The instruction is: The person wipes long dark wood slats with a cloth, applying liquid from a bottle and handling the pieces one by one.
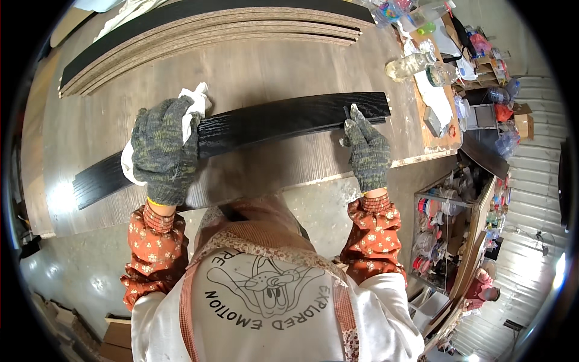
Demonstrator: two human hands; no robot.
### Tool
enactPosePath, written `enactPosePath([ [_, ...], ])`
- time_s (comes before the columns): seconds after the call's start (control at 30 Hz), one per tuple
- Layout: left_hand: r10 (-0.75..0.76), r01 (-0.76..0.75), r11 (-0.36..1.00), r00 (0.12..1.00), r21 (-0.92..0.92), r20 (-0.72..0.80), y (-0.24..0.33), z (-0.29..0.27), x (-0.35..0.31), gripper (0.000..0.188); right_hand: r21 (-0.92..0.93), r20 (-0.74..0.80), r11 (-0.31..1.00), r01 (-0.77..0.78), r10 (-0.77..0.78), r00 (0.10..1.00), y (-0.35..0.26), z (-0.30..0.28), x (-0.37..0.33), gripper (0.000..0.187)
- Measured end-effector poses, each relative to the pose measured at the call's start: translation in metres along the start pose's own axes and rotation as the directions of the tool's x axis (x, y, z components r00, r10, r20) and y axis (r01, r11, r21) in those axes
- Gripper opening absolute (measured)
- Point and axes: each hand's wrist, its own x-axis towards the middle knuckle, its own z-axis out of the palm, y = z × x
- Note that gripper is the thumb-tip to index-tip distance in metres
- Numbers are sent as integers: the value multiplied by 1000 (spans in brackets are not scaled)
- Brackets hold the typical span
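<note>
A long black wood-grain board (271, 120) lies slantwise across the near part of the table. My left hand (163, 148), in a dark mottled knit glove, is closed on a white cloth (128, 161) and presses it onto the board left of its middle. The cloth sticks out on both sides of the glove. My right hand (368, 151), gloved alike, grips the board's near edge close to its right end, fingertips on the top face. A small dark sliver shows beside those fingertips; what it is, I cannot tell.
The wooden table (253, 66) carries a stack of black-faced boards (211, 30) along its far side. Several clear bottles (410, 65) stand at the right, near a side surface with papers. A cluttered shelf (443, 226) stands at the right, and a person (480, 289) is farther off.
</note>
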Motion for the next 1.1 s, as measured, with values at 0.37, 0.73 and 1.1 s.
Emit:
enactPosePath([
  [0.37, 31, -28, 999, 993, 26, -115, -7, 10, -7, 24, -331, 40, 942, 51, -40, 998, -7, -8, -6, 38],
  [0.73, 39, -36, 999, 997, 32, -68, 0, 4, -4, 21, -346, 56, 930, 128, -115, 992, 0, -9, 5, 39],
  [1.1, 0, -2, 1000, 997, -23, -76, 4, -2, -1, 23, -448, 76, 889, 97, -70, 995, -12, -5, -5, 35],
])
